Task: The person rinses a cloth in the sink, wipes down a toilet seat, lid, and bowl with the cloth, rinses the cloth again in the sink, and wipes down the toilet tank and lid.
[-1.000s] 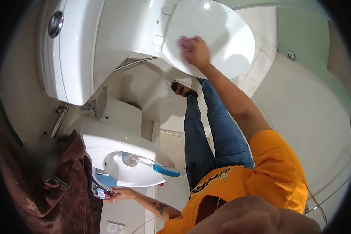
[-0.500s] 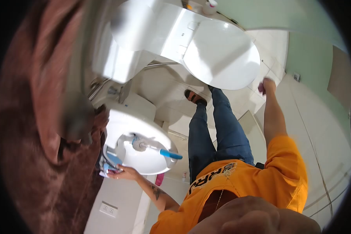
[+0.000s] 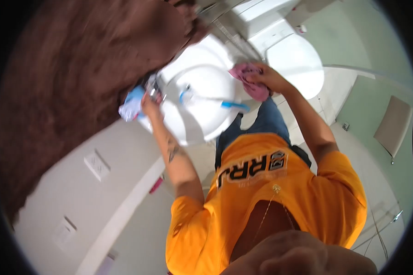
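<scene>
A crumpled pink cloth (image 3: 254, 83) is in my right hand (image 3: 268, 79), whose fingers are closed on it above the right side of the white sink (image 3: 195, 121). My left hand (image 3: 151, 104) is at the sink's left edge, beside the metal faucet (image 3: 153, 87) and a blue and white item (image 3: 133, 103). Its fingers are curled and blurred, and what they hold is not clear. Inside the basin lies a brush with a blue handle (image 3: 234, 106).
The toilet (image 3: 296, 62), lid down, stands beyond the sink at the upper right. Brown towels (image 3: 78, 82) hang at the upper left. Wall sockets (image 3: 97, 165) are at the lower left, and a grey panel (image 3: 393, 126) is at the right.
My right hand has moved with the pink cloth from the toilet lid, out past its right side, then over to the sink. My left hand stays near the faucet. The view has turned toward the sink.
</scene>
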Action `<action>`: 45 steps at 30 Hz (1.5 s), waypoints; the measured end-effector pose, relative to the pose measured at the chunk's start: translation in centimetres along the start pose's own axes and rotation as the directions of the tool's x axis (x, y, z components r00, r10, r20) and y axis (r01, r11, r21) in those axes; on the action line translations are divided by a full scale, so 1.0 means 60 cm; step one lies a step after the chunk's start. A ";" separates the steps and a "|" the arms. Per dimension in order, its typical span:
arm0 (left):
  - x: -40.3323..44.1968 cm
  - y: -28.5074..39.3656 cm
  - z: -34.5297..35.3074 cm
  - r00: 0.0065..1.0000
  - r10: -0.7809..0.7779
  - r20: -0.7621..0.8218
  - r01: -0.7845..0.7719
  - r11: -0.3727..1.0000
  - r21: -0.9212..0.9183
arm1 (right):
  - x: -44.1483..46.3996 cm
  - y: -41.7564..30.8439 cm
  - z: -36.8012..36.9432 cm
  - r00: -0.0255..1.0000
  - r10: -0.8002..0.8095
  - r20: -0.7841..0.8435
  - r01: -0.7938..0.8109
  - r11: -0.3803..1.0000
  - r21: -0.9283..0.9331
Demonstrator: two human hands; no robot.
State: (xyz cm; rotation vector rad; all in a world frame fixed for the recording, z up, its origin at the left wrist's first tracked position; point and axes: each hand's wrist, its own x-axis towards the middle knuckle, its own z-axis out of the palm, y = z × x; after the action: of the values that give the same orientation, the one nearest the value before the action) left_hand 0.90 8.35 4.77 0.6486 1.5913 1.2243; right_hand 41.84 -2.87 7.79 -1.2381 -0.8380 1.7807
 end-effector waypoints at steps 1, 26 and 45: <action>-0.001 0.011 -0.001 0.985 -0.167 0.030 0.169 0.982 -0.080 | 0.022 -0.004 0.056 0.990 0.020 0.137 -0.030 0.997 0.078; 0.016 -0.085 -0.094 0.881 -0.095 0.464 -0.011 0.976 0.219 | 0.276 0.137 0.410 0.984 0.169 0.048 -0.123 0.858 -0.499; 0.008 -0.056 -0.150 0.744 0.162 0.649 -0.568 0.666 0.484 | 0.255 0.077 0.322 0.998 -0.011 -0.060 -0.015 0.914 -0.406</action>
State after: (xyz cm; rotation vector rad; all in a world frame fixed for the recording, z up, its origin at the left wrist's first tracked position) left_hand -7.02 4.03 1.54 1.7288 1.3694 0.5868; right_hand 19.24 7.01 3.22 -1.5483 -1.2145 1.6068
